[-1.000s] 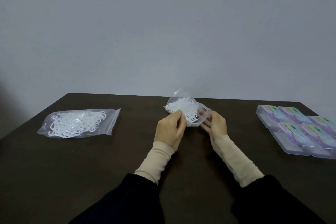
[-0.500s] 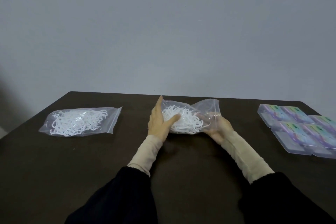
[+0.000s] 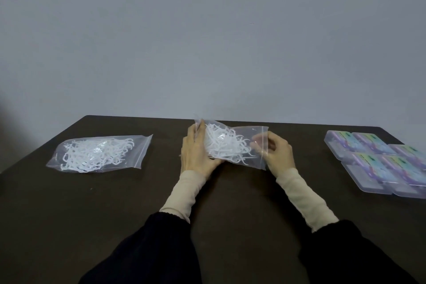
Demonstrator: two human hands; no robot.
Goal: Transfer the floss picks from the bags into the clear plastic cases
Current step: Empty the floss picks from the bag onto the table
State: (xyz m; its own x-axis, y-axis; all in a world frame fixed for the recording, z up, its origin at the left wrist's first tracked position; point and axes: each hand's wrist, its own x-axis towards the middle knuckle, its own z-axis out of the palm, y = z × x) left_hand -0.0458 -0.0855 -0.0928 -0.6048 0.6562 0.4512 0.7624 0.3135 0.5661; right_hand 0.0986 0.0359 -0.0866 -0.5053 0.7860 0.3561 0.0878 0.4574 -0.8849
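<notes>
The bag of floss picks [image 3: 227, 145] is held between both hands, gripped at its left end by the left hand [image 3: 196, 152] and pinched at its open right edge by the right hand [image 3: 277, 151].

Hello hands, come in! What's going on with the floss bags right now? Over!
Left hand holds bag end; right hand pinches its zip edge. Picks still inside. Second bag lies untouched, cases closed. Nothing in the way.
</notes>
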